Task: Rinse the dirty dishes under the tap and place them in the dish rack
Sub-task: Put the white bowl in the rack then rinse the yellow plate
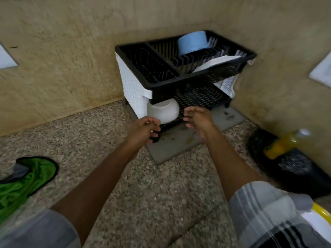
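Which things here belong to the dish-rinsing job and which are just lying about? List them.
Job:
- black two-tier plastic dish rack
- white bowl upside down on lower tier
- light blue round bowl in upper tier
- white flat plate in upper tier
- left hand, right hand, both holding nothing

Lying about:
- green cloth
- yellow plastic bottle
- grey drip mat

One two-tier black plastic dish rack [186, 81], one blue bowl [192, 42], one white bowl [163, 111], one white plate [215, 63], one green cloth [23, 183], one yellow bottle [284, 144].
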